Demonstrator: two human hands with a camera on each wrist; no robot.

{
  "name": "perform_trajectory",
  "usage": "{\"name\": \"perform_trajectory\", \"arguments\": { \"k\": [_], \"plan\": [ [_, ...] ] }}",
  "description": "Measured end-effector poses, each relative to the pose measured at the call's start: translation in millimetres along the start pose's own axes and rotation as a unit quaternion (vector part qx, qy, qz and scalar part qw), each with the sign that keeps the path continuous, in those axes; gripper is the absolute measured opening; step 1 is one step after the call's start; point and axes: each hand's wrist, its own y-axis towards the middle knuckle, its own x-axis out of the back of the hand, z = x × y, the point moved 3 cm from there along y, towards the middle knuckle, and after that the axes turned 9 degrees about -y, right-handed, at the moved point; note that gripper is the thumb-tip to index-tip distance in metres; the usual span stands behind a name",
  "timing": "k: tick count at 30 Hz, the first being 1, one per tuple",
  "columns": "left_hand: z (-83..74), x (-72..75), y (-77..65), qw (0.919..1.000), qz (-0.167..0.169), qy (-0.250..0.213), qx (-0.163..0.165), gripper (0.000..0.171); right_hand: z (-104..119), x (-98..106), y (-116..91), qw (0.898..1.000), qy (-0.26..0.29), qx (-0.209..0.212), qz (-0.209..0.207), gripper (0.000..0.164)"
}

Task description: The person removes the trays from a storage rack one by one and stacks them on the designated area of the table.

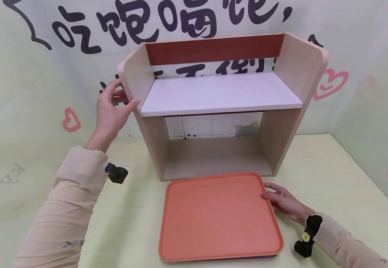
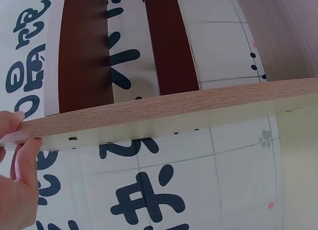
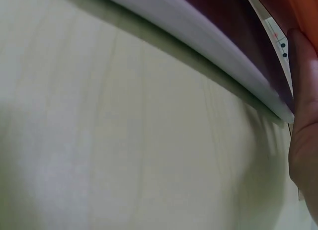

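Observation:
A small two-tier desktop shelf has wood-look sides, a white middle board and a reddish-brown back rail. My left hand grips the front edge of its left side panel, thumb and fingers on opposite faces. In front of the shelf lies an orange rectangular tray. With my right hand I hold the tray's right rim near its far corner, thumb over the top. In the right wrist view, a dark maroon layer and a pale layer lie under the orange tray; a gap shows beneath its rim.
Everything stands on a pale wood-grain table. Behind the shelf hangs a white printed backdrop with black characters and pink hearts. The shelf's lower compartment has a wooden floor. Black wrist cameras sit on both sleeves.

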Motion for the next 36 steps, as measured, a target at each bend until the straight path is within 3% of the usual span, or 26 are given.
{"name": "perform_trajectory", "arguments": {
  "k": [16, 21, 24, 29, 36],
  "plan": [
    [-1.9, -0.4, -0.3, 1.0, -0.001, -0.003, -0.002, 0.057, -1.1, -2.0, -0.1, 0.999, -0.034, -0.024, -0.006, 0.055],
    [-2.1, -0.9, -0.5, 1.0, 0.0, -0.004, 0.003, 0.057, 2.6, -2.7, -0.5, 0.996, -0.077, -0.029, -0.016, 0.056],
    [-1.9, -0.5, -0.4, 1.0, 0.0, -0.003, 0.004, 0.057, 6.9, -4.2, -0.1, 0.989, -0.14, -0.036, -0.036, 0.057],
    [-1.4, -0.2, -0.2, 1.0, 0.001, -0.002, 0.005, 0.057, 15.0, -8.4, 1.1, 0.966, -0.246, -0.028, -0.071, 0.057],
    [-1.7, -0.3, -0.5, 1.0, 0.003, -0.001, 0.006, 0.057, 21.3, -11.4, 0.6, 0.947, -0.306, 0.002, -0.102, 0.049]
  ]
}}
